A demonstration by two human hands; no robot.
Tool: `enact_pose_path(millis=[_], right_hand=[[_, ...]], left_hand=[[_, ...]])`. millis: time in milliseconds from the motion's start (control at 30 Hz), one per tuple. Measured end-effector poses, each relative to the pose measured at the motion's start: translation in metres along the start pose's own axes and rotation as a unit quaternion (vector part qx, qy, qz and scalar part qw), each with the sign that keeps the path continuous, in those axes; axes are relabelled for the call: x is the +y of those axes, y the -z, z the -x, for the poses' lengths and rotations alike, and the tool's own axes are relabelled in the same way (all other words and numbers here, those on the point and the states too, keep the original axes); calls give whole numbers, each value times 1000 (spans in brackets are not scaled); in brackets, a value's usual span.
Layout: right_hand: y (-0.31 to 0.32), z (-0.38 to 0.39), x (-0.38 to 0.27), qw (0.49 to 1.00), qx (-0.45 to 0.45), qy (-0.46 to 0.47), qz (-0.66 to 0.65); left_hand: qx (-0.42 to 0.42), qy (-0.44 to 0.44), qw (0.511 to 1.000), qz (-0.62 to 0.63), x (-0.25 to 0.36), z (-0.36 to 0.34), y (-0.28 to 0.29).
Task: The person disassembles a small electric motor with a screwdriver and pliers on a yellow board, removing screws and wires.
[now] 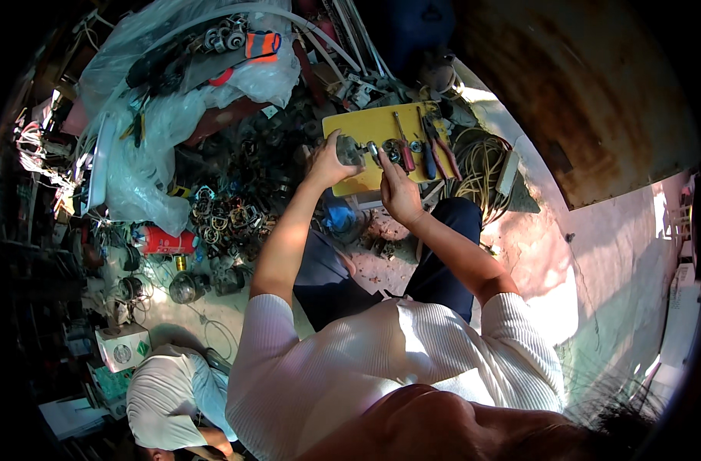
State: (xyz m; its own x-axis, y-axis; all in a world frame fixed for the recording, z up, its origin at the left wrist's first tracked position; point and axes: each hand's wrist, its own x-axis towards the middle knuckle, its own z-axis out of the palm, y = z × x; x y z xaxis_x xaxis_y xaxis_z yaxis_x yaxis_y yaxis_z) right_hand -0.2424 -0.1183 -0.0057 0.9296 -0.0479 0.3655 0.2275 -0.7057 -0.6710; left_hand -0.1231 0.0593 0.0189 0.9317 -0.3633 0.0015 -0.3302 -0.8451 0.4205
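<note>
My left hand (329, 164) is wrapped round a grey, rounded metal part (350, 150), perhaps a motor housing, over the yellow board (366, 122). Close beside it, my right hand (401, 194) is closed, its forefinger stretched along a small shiny metal piece (373, 152). Whether that piece is joined to the grey part I cannot tell. On the board to the right lie a red-handled screwdriver (406, 154), a blue-handled screwdriver (429, 163) and red-handled pliers (445, 157). A dark ring-shaped part (392, 150) is beside the red screwdriver.
Heaped metal parts (223, 219) spread to the left, with clear plastic sheeting (150, 165) beyond. Coiled cable (481, 173) lies right of the board. A rusty metal sheet (596, 92) stands at the far right. Another person (166, 396) bends down at the lower left.
</note>
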Motion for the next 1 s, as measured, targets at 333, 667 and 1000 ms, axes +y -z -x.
enact_pose_path(millis=[333,667,1000], right_hand=[[12,-47,8,981,-86,-142,-105],[13,-65,-1,946,-208,-216,-121],[31,-126,-4,913,-345,-202,-77]], left_hand=[[97,-49,994,11,-9,34,-31],[122,-49,990,-50,22,42,-22],[132,-45,985,-102,27,14,-25]])
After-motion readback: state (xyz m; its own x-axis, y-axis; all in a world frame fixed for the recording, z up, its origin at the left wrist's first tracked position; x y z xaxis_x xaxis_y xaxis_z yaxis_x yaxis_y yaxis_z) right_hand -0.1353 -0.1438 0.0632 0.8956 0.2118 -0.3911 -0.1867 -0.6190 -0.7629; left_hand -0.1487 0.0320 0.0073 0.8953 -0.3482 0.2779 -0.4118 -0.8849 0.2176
